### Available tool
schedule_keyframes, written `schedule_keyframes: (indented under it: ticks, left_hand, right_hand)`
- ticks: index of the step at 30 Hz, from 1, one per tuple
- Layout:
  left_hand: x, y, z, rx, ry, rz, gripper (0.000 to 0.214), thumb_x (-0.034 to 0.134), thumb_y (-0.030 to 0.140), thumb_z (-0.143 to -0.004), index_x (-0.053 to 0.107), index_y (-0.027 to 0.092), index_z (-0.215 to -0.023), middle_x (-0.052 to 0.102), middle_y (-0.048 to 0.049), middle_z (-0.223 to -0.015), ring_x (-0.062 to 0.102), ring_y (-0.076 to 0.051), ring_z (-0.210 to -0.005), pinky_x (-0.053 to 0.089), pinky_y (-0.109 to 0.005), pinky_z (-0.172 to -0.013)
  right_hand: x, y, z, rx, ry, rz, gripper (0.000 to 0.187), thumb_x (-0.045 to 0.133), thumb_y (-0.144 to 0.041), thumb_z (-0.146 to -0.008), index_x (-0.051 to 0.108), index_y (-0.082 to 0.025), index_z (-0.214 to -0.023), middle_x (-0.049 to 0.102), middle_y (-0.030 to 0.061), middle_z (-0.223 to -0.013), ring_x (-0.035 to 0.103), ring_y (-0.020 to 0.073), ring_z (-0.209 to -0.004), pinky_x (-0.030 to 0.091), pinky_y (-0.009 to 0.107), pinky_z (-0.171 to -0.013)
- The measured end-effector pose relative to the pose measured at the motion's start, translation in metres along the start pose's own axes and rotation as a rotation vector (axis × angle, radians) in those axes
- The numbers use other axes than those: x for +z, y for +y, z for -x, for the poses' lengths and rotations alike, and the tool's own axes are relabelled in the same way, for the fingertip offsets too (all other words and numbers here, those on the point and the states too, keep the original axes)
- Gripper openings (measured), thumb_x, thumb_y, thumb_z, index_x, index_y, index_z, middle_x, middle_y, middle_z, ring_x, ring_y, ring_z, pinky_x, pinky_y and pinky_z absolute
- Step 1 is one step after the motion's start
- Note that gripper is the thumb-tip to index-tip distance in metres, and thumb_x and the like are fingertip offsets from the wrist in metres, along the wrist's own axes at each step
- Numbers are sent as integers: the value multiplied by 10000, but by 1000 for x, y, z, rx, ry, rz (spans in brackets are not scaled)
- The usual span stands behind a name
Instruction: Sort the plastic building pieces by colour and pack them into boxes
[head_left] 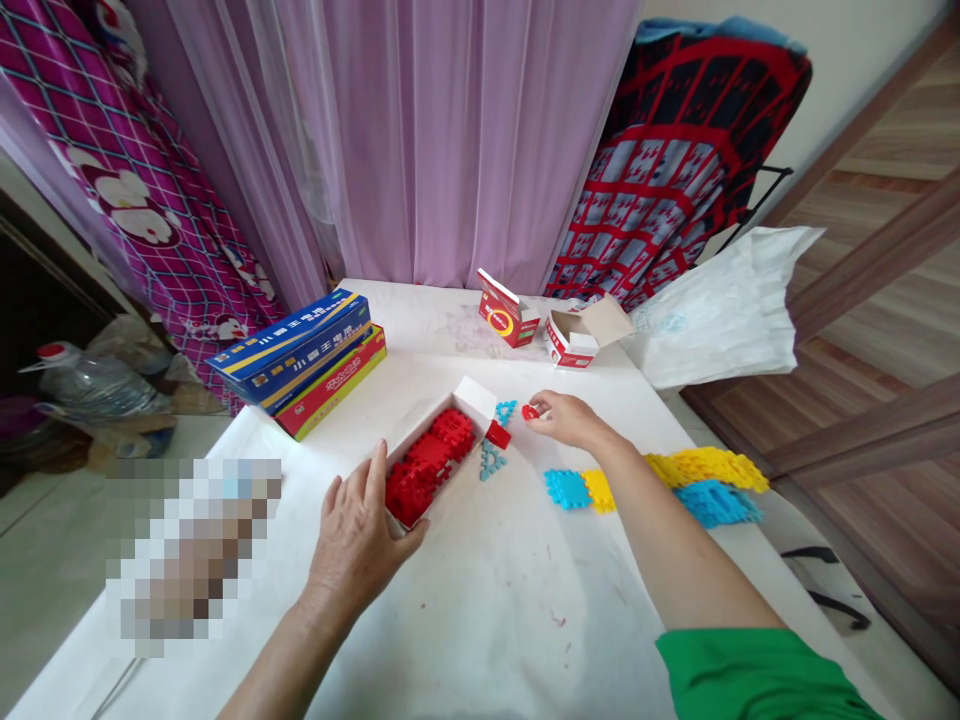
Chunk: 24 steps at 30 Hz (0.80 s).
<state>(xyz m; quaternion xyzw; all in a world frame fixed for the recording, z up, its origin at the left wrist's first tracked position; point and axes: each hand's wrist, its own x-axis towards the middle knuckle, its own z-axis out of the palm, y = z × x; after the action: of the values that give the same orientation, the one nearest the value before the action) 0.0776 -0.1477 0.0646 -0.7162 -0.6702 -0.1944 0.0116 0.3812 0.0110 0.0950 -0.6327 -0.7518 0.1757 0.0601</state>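
Note:
My left hand grips the near end of a long open white cardboard box, fingers along its left side and thumb at the near corner. Red notched plastic building pieces fill the box. Just past the box's right end, my right hand pinches a small red plastic piece between thumb and fingers. Between that hand and the box lie a light-blue triangular piece, another blue piece and a red part, possibly a box flap.
Blue and yellow interlocking pieces lie under and beside my right forearm. Stacked blue boxes stand at the left above a red box. Two small open cartons and a white bag are at the back right.

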Motion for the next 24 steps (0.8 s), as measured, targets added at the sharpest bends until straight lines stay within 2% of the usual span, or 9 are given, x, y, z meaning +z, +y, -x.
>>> schedule_keyframes:
  ticks: [3,8,12,16,24]
  left_hand:
    - [1,1,0,3,19,-4,978,617,473,-774,75,159,-1525,528,-193,-1328,546,-339,-1188,382,-535,-1050]
    - [3,1,1,15,32,-8,993,630,457,-766,60,165,-1525,527,-191,-1329,550,-339,-1186,388,-535,-1045]
    - [3,1,1,21,37,3,983,631,442,-769,69,152,-1522,526,-193,-1330,551,-339,-1185,396,-537,-1035]
    - [3,1,1,29,51,21,975,627,441,-773,74,157,-1524,532,-197,-1323,552,-346,-1182,401,-547,-1022]
    - [5,2,2,24,56,36,978,640,415,-759,80,164,-1522,516,-196,-1346,538,-343,-1209,390,-549,-1034]
  right_hand:
    - [-19,-28,9,-123,12,-143,355,659,-301,-743,642,-199,-1083,717,28,-955,638,159,-807,437,231,-686]
    - [-40,-83,19,-301,31,-86,335,663,-282,-728,656,-207,-1054,690,11,-855,605,155,-751,402,238,-666]
    - [-31,-108,21,-451,-51,54,346,675,-305,-713,665,-236,-1052,696,0,-869,610,163,-761,375,244,-657]
    - [-14,-118,19,-566,-77,193,322,659,-331,-728,657,-235,-1036,710,15,-938,629,185,-821,361,257,-647]
    - [1,-136,14,-610,-63,291,252,621,-311,-782,655,-229,-1017,708,40,-1021,636,208,-937,403,278,-732]
